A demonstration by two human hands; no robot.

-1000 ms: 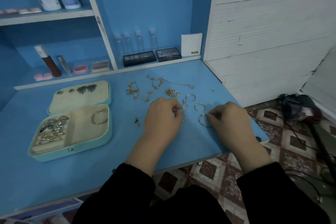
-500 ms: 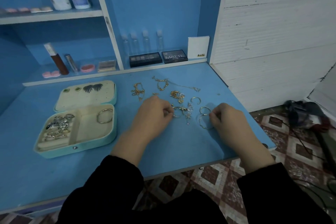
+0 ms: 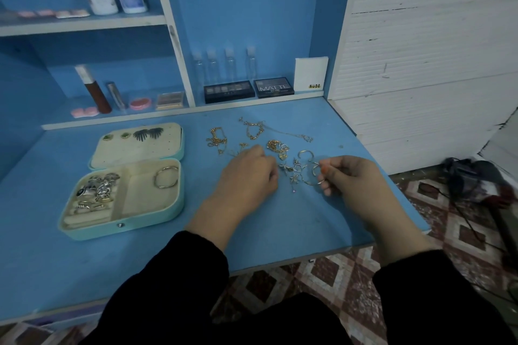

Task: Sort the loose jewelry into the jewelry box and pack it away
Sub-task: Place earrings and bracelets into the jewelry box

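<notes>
Two hands work at a scatter of loose jewelry [image 3: 276,147] on a blue table [image 3: 280,218], with the open jewelry box [image 3: 120,228] well to their left.

The jewelry box lies flat open. Its lid [image 3: 168,148] is toward the shelves with dark earrings [image 3: 147,134] pinned in it, and its base holds a heap of rings [image 3: 98,190] in the left compartment and a single bangle [image 3: 166,176] in the right one. The left hand [image 3: 246,173] rests knuckles-up on the table, fingers curled under at the edge of the jewelry; whether they grip a piece I cannot tell. The right hand [image 3: 353,176] pinches a thin silver hoop [image 3: 314,172] between thumb and fingertips, just beside a small silver tangle [image 3: 294,173]. Gold chains [image 3: 215,140] lie behind the hands.
</notes>
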